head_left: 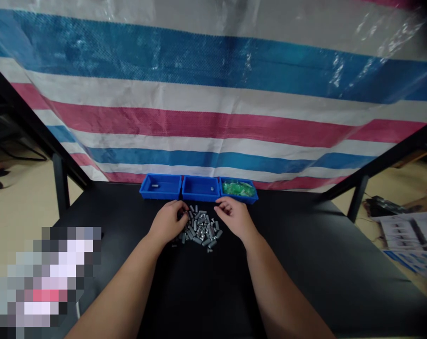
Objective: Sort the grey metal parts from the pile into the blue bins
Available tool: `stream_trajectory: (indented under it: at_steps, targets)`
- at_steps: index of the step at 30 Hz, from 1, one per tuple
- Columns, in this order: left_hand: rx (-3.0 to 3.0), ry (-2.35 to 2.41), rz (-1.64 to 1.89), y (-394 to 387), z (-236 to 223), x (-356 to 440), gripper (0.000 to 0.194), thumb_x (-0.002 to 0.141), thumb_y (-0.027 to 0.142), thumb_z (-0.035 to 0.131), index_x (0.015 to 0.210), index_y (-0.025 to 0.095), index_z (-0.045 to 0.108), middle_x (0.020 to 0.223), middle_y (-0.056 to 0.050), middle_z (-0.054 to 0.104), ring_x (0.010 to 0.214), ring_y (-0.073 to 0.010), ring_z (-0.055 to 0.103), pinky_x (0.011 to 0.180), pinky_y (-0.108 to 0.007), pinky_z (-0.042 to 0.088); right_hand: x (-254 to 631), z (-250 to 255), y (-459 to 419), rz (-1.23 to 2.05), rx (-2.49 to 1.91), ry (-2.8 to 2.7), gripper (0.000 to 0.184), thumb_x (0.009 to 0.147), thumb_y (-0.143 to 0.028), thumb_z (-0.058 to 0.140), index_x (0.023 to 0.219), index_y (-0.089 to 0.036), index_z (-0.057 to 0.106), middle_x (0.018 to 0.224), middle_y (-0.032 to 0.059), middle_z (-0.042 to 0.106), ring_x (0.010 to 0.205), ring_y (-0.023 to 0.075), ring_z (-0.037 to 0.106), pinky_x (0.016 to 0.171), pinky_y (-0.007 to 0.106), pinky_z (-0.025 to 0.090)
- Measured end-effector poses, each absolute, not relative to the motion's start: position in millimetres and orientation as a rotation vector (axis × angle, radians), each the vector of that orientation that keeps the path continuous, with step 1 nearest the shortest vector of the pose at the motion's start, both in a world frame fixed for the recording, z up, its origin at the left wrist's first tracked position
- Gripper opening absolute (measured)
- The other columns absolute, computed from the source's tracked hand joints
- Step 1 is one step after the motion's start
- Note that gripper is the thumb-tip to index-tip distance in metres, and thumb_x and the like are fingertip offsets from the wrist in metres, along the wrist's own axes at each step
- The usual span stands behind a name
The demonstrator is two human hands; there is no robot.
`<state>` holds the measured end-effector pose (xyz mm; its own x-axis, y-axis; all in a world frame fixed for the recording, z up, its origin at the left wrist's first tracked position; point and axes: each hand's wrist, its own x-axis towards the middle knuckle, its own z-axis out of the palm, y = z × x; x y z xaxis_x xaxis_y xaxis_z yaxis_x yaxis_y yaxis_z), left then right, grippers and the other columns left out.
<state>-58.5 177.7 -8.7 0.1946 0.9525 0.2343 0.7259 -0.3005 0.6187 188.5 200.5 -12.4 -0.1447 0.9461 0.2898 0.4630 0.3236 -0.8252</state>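
Head view: my left hand rests curled against the edge of the heap of grey metal screws, its fingers hiding whether any piece is clamped. My right hand stands open, just beside the heap, on the black tabletop. Beyond are three blue plastic bins: the left bin holds one screw, the middle bin one small metal piece, and the right bin a green mass, hard to identify. A pixelated object at lower left cannot be read.
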Motion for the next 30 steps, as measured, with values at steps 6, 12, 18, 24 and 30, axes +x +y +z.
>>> stream_trajectory:
  at_steps: [6, 12, 18, 24, 30]
  targets:
    - [2.117, 1.582, 0.816, 177, -7, -57, 0.014, 0.084, 0.022, 0.056, 0.093, 0.023, 0.067, 0.082, -0.003, 0.064, 0.083, -0.0208, 0.062, 0.073, -0.032, 0.045, 192, -13, 192, 0.684, -1.388, -2.215, 0.023, 0.077, -0.015, 0.068, 0.096, -0.025, 0.078, 0.087, 0.0023, 0.07, 0.069, 0.0138, 0.06, 0.063, 0.026, 0.044]
    - [2.117, 1.584, 0.815, 176, -6, -56, 0.014, 0.084, 0.021, 0.056, 0.093, 0.023, 0.066, 0.082, -0.003, 0.064, 0.083, -0.0207, 0.062, 0.071, -0.031, 0.045, 188, -14, 196, 0.656, -1.392, -2.221, 0.02, 0.073, -0.009, 0.067, 0.083, -0.024, 0.076, 0.078, 0.0009, 0.069, 0.068, 0.0143, 0.061, 0.062, 0.025, 0.044]
    - [2.151, 1.558, 0.82, 177, -7, -58, 0.014, 0.084, 0.021, 0.056, 0.094, 0.022, 0.065, 0.084, -0.003, 0.064, 0.086, -0.0215, 0.061, 0.077, -0.033, 0.046, 175, -7, 211, 0.586, -1.189, -1.581, 0.035, 0.087, -0.031, 0.066, 0.119, -0.019, 0.064, 0.101, 0.0089, 0.072, 0.083, 0.0193, 0.069, 0.077, 0.032, 0.054]
    - [2.158, 1.656, 0.749, 180, -11, -67, 0.022, 0.079, 0.02, 0.059, 0.1, 0.022, 0.066, 0.093, -0.006, 0.062, 0.094, -0.0242, 0.061, 0.082, -0.036, 0.049, 189, -11, 198, 0.664, -1.439, -1.977, 0.015, 0.081, -0.03, 0.069, 0.094, -0.022, 0.072, 0.074, 0.0015, 0.07, 0.061, 0.0143, 0.061, 0.06, 0.026, 0.047]
    - [2.143, 1.628, 0.801, 178, -8, -63, 0.023, 0.079, 0.017, 0.057, 0.1, 0.022, 0.066, 0.095, -0.006, 0.061, 0.097, -0.0244, 0.061, 0.085, -0.036, 0.049, 200, -13, 190, 0.719, -1.569, -2.182, 0.023, 0.071, -0.013, 0.068, 0.089, -0.024, 0.076, 0.079, 0.0012, 0.071, 0.066, 0.0142, 0.062, 0.06, 0.025, 0.044]
